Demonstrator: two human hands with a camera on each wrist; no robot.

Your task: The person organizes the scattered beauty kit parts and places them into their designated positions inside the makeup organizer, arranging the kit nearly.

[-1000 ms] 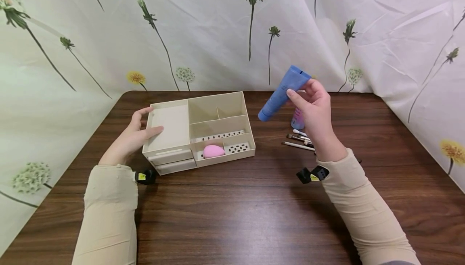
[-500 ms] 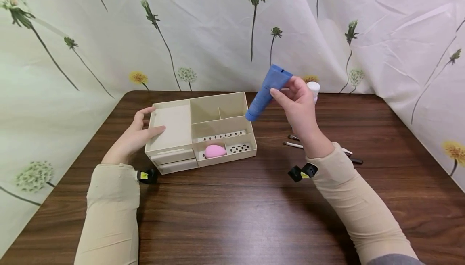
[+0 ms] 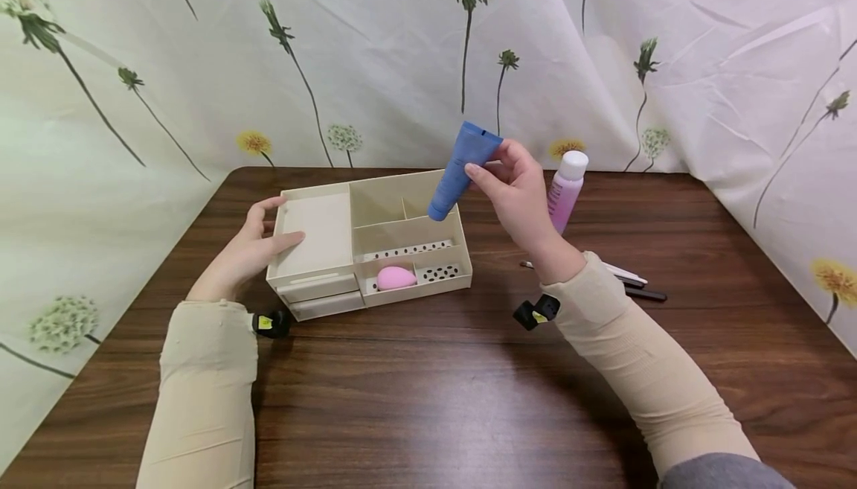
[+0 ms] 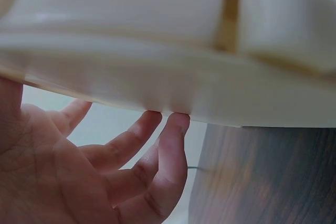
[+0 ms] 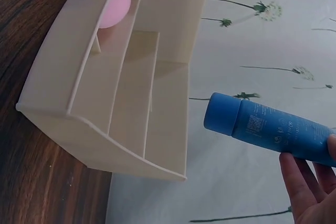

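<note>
A cream desk organizer [image 3: 315,232] stands on the table with drawers at its left and open compartments at its right. My left hand [image 3: 244,254] holds its left side, thumb over the top panel; in the left wrist view bent fingers [image 4: 176,124] touch the outer wall. A blue squeeze tube [image 3: 460,165] is pinched between thumb and fingers of my right hand [image 3: 525,195], cap down and tilted. In the head view its cap overlaps the organizer's right back compartments; the right wrist view shows the tube [image 5: 273,129] apart from the organizer.
A pink makeup sponge [image 3: 396,277] lies in a front compartment. Behind my right hand stands a pink bottle [image 3: 565,191] with a white cap. Several makeup brushes [image 3: 636,284] lie on the table [image 3: 415,400], partly hidden by the right wrist. A flowered cloth [image 3: 402,65] hangs behind.
My right hand has carried the blue tube leftward, from beside the organizer to its right back part. The pink bottle has come into fuller view. My left hand stays on the organizer.
</note>
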